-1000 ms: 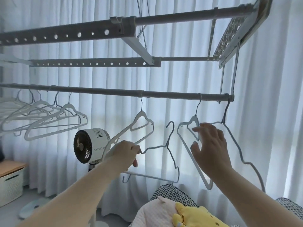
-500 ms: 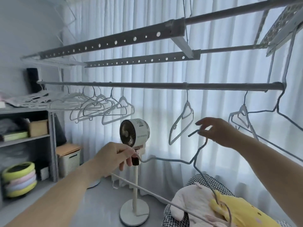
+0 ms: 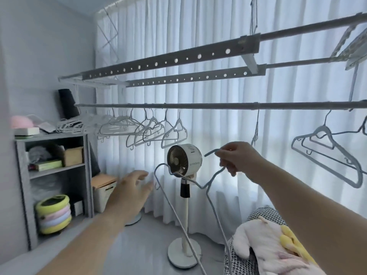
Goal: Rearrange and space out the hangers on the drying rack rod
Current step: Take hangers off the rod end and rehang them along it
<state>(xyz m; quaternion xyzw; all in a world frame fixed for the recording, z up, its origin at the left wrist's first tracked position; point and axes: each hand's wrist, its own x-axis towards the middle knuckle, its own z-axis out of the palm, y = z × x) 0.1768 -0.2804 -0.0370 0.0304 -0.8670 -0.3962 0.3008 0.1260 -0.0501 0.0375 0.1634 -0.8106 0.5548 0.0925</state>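
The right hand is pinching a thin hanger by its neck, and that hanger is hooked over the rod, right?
Not quite. The head view shows the right hand pinching the thin hanger by its neck, but its hook is free, well below the rod.

The left hand is motion-blurred, the held hanger runs off the bottom edge, and the rod is cut by the right edge
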